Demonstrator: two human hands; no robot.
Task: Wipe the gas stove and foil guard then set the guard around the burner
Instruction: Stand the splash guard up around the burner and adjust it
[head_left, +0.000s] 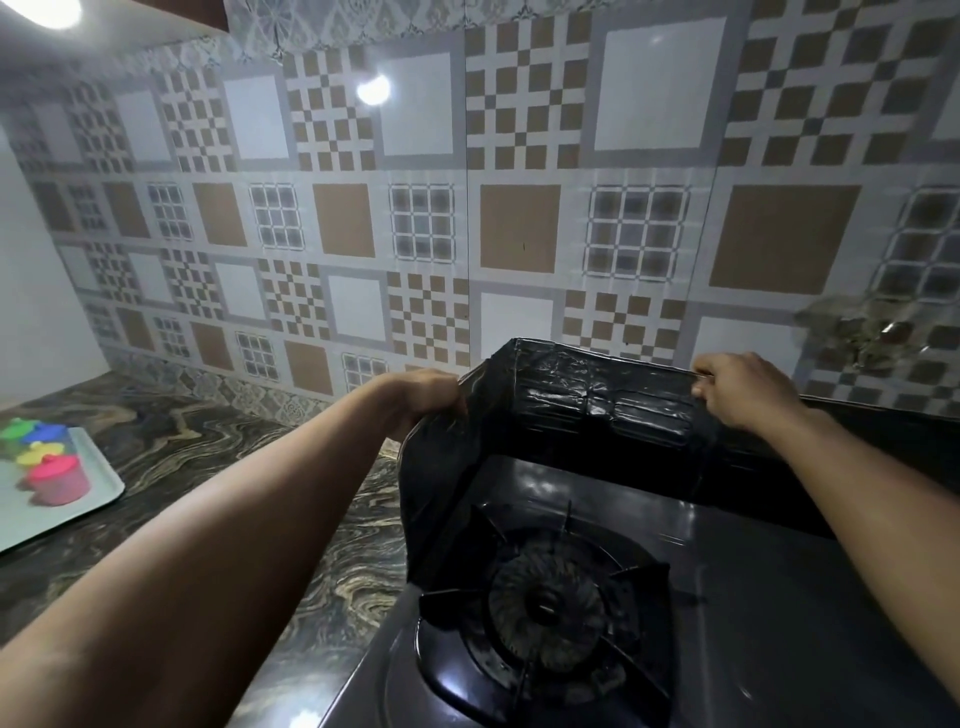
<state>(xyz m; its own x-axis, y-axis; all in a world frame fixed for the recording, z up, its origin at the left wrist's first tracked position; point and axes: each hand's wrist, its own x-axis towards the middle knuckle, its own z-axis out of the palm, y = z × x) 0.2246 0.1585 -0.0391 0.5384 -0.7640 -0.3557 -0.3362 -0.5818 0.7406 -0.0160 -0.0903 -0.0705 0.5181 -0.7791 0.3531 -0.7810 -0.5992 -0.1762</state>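
No writing is readable. Both arms reach forward: the left hand pinches the left top edge of the dark, crinkled foil guard, the right hand its rear top edge. The guard stands upright on the black gas stove, behind and left of the round burner.

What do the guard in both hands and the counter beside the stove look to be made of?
Guard: dark, crinkled, glossy sheet, likely foil; creases catch the light. Counter: polished stone, perhaps marble or granite, judging by swirling brown veins and sheen.
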